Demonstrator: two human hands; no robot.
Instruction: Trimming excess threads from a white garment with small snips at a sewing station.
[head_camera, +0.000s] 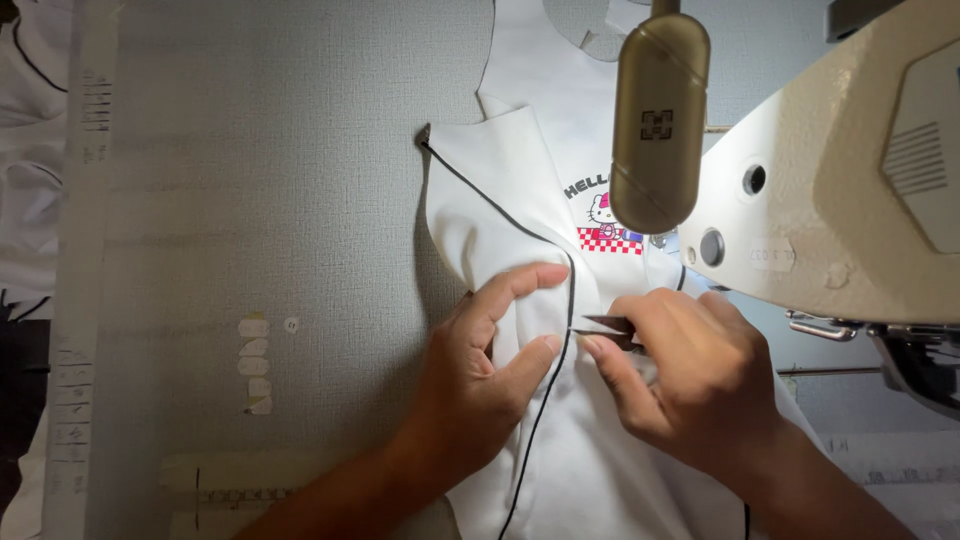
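- Tape strips, pale and printed with ruler marks, run along the far left edge of the grey textured bench (300, 200); 1 small white button (291, 325) lies beside a short column of pale tape scraps (256, 365).
- The left hand (480, 375) presses down on the white knit garment with thin black piping (520, 200), thumb and forefinger spread in an arc, pinning the cloth rather than gripping it.
- The black piping line (555, 380) runs between the 2 hands, its long axis going from lower centre up toward the garment's pointed corner.
- The right hand (690, 375) is clenched round 1 pair of small metal thread snips (605, 330); the blades point left, tips touching the piping just beside the left forefinger.
- A 1-piece cream sewing machine (850, 200) with an olive oblong lamp (658, 120) stands at the right.
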